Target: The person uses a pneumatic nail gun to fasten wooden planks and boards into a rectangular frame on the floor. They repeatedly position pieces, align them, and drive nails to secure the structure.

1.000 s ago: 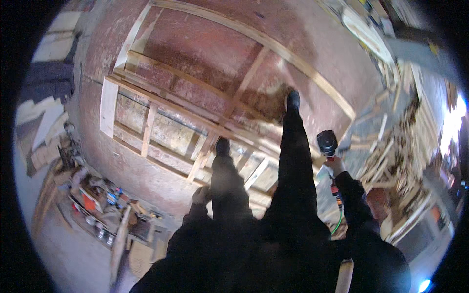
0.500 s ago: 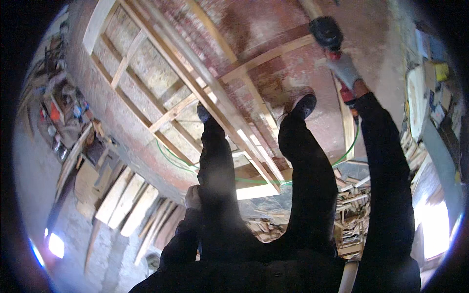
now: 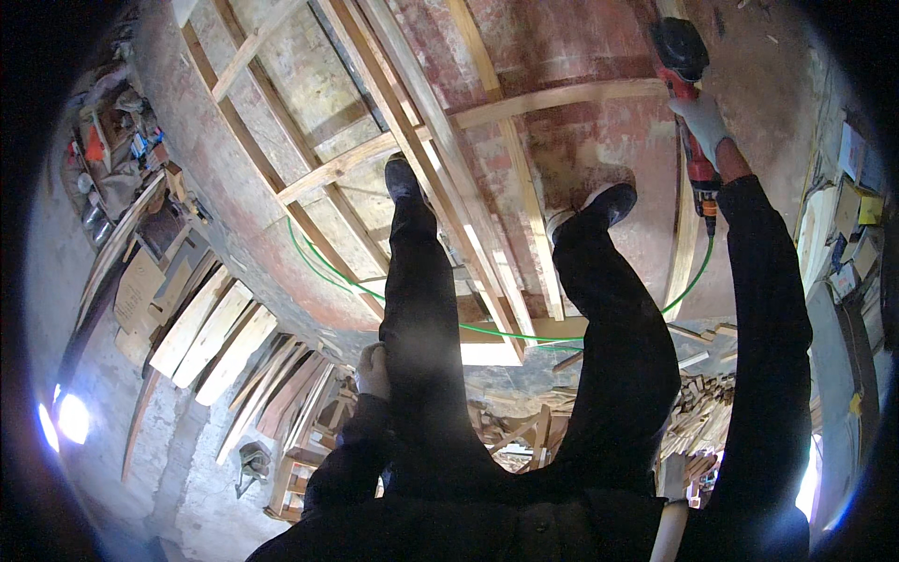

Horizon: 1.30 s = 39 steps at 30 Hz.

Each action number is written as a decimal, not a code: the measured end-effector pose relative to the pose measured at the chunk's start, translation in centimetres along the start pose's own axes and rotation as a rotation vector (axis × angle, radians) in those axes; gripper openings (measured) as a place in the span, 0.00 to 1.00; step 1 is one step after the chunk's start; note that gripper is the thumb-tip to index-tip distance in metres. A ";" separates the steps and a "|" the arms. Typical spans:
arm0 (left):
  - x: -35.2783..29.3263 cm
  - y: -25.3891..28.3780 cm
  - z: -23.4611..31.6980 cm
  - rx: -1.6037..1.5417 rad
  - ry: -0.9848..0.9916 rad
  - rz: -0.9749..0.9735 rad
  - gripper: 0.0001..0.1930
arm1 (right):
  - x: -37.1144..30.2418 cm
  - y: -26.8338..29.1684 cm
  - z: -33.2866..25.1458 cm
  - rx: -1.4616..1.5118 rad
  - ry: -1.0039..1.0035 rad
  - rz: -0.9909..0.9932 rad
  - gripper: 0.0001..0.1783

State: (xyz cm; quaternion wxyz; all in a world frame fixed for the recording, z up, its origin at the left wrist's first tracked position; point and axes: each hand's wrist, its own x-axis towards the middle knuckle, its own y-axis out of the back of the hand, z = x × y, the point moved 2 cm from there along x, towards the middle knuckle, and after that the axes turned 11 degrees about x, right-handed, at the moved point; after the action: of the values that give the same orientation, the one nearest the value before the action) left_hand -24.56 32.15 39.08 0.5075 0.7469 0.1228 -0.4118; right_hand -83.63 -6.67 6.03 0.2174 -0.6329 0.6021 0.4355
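Note:
My right hand (image 3: 704,122), in a pale work glove, grips a red and black air nail gun (image 3: 700,176) at the end of my outstretched arm. The gun's black head (image 3: 680,49) lies over the end of a curved timber crosspiece (image 3: 581,94). From its orange-collared fitting trails a green air hose (image 3: 700,267). Low beside my left thigh is my left hand (image 3: 373,371), also gloved, resting against the trouser leg; its fingers are mostly hidden. Under me lies a timber frame (image 3: 461,173) of long battens and crosspieces, with my feet among its bars.
Pale planks (image 3: 211,328) lie in a row on the left floor. Beyond them is a heap of tools and clutter (image 3: 117,159). Offcuts (image 3: 702,412) are piled behind me, and boards and boxes (image 3: 857,215) line the right side. The hose crosses the floor behind my feet.
My right hand and the nail gun have shifted right and slightly up in the picture. The view has turned, so the frame sits differently. My left hand stays by my thigh.

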 end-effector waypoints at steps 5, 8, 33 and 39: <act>0.1 1.6 2.8 0.065 -0.179 0.058 0.13 | -2.7 -2.4 0.3 -0.076 0.165 0.006 0.15; 1.4 1.8 7.4 0.164 -0.456 0.162 0.11 | -5.2 -5.0 0.9 -0.364 0.169 -0.004 0.19; 4.1 -3.8 22.9 -0.306 -0.697 -0.719 0.14 | -7.8 -26.2 5.3 -0.631 0.747 -0.352 0.42; 4.4 -3.4 22.9 -0.293 -0.631 -0.783 0.14 | -8.2 -26.0 4.0 -0.616 0.472 -0.447 0.41</act>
State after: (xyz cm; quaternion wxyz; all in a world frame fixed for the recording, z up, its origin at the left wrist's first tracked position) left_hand -35.05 13.02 30.28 0.4271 0.4057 0.2902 -0.7541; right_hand -59.22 5.92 4.10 -0.0360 -0.8647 0.3261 0.3805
